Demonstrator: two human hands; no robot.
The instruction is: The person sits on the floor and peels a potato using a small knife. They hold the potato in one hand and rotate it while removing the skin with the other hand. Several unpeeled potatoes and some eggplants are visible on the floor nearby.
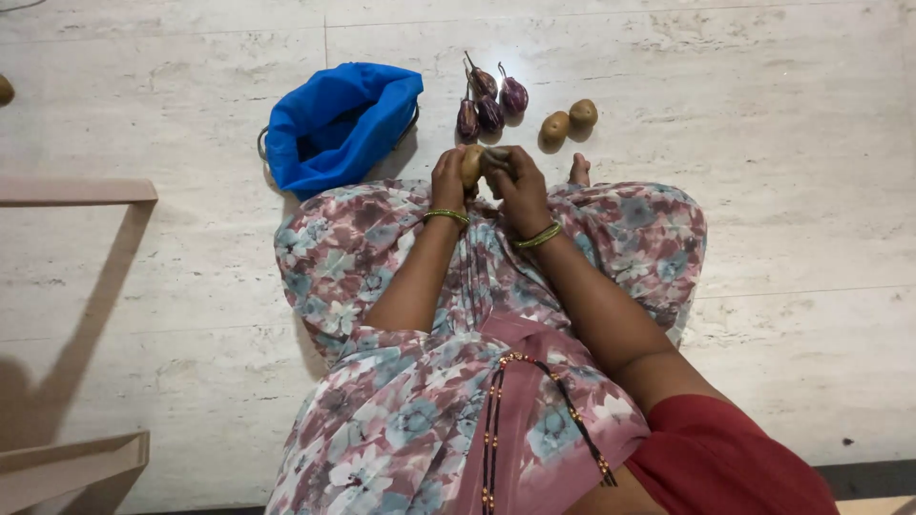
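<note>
I sit on a pale marble floor with a floral cloth over my knees. My left hand (448, 179) and my right hand (515, 186) meet in front of my knees, both closed around one brown potato (472, 164). Green bangles ring both wrists. Just beyond the hands lie several small purple eggplants (489, 100) in a cluster. Two more potatoes (569, 120) rest to their right on the floor.
An open blue cloth bag (339, 124) sits on the floor at the far left of my knees. Wooden furniture parts (76, 191) stand along the left edge. A toe (579, 170) pokes out past the cloth at right.
</note>
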